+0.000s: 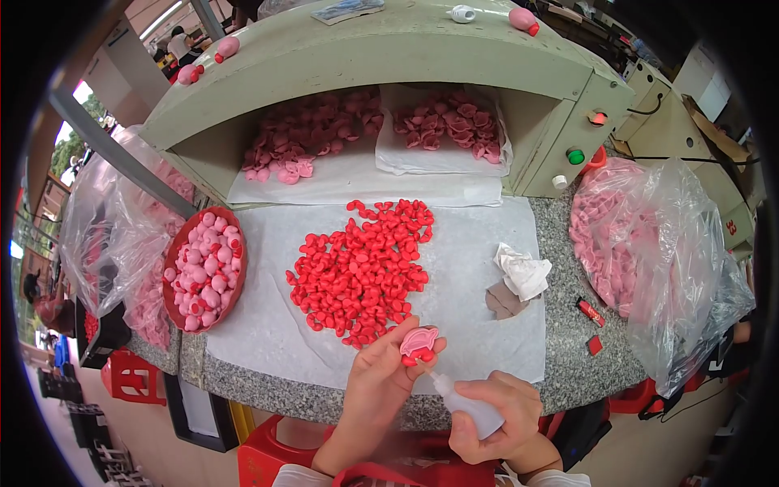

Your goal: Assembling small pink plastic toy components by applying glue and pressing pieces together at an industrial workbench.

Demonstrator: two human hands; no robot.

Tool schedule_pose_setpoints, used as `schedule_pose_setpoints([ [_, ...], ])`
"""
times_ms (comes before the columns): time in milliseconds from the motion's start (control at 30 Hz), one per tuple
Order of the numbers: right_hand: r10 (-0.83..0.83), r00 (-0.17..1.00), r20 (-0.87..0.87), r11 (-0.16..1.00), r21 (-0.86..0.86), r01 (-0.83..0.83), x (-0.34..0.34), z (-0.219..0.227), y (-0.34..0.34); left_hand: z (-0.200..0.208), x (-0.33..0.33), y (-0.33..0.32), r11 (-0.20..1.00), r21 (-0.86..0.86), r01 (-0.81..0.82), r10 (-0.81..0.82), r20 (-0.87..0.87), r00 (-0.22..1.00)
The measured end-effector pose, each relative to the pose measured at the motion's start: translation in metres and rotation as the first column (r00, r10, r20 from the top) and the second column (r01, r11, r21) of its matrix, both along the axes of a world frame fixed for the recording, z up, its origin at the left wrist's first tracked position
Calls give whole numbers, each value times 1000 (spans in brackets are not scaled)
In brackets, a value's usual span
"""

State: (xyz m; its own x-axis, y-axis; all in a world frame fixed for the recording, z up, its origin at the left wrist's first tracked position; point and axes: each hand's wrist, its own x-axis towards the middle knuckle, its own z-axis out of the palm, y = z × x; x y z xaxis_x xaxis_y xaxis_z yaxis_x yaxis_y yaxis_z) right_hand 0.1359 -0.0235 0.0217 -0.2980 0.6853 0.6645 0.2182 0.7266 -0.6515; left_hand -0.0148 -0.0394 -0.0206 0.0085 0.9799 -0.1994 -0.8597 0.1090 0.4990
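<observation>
My left hand point(375, 381) pinches a small pink hollow plastic part point(411, 342) in its fingertips, the open side facing up. A glossy red piece point(422, 355) sits at the part's near edge. Wrapped round a white squeeze bottle point(477, 412), my right hand point(513, 410) tilts its narrow nozzle toward the red piece. The tip is at or very close to it; contact is too small to tell. Just beyond my left hand, a heap of small curved red pieces point(361, 272) lies on white sheeting point(479, 223).
A red basket point(240, 284) of pink-and-red parts stands left. Ahead, a pale green open-fronted machine point(373, 61) holds pink shells point(308, 134). Crumpled white tissue point(523, 272) lies right, near a bag of pink parts point(621, 235) and a small red tube point(591, 312).
</observation>
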Motion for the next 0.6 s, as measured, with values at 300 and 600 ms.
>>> schedule_pose_setpoints([
  [300, 16, 999, 33, 1000, -26, -15, 1, 1, -3, 1, 0, 1, 1000, -2, -14, 14, -23, 1000],
  [600, -132, 991, -36, 981, -150, 126, 17, -1, 6, -11, -5, 0, 998, 65, -28, 22, 92, 995],
])
